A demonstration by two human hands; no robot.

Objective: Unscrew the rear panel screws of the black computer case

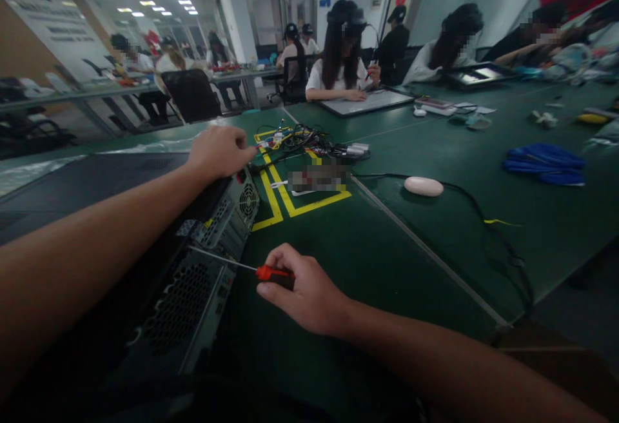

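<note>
Resting on the table (387, 249), the right hand (305, 293) is closed around a red-handled screwdriver (271, 273), its tip set against the computer case (203, 281). The left hand (220, 151) is curled at the case's top; what is gripped cannot be told.

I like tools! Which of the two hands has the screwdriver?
The right hand, nearer the camera, grips the red-handled screwdriver. The left hand rests atop the far corner of the computer case instead.

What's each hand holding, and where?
Right hand grips the screwdriver by its red handle; left hand rests on the top rear edge of the computer case.
</note>
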